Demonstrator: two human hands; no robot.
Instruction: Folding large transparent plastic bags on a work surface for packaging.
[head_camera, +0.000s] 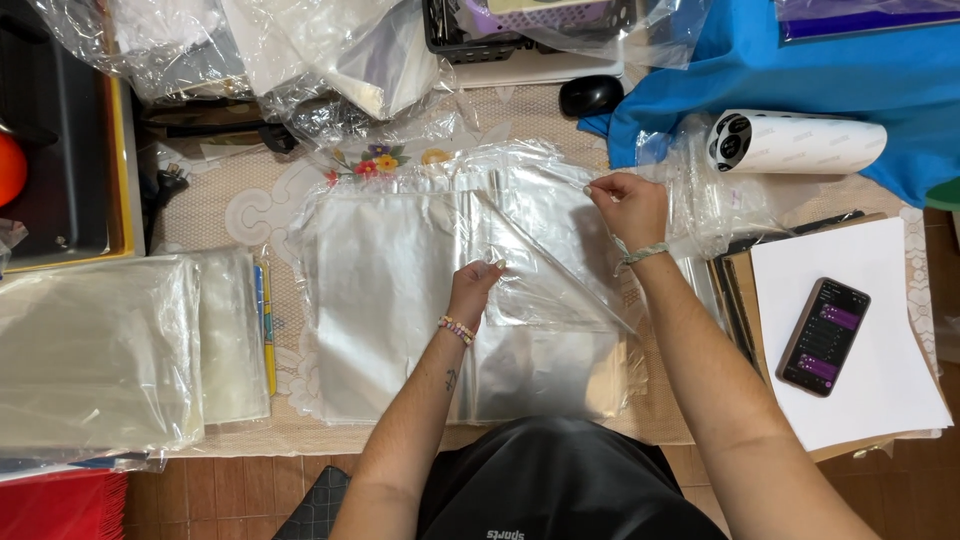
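A clear bag (540, 250) is pinched by both the left hand (474, 288) and right hand (628, 208); a phone (824, 336) and roll (795, 142) are laid nearby on the table (250, 210).

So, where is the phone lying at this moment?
In the head view, the phone lies screen up on the white paper sheet, at the right, beyond the right hand.

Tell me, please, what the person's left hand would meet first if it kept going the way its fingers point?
The left hand points away from the body, up the picture. It would probably first meet the lifted clear plastic sheet that the right hand pinches; their relative heights are unclear.
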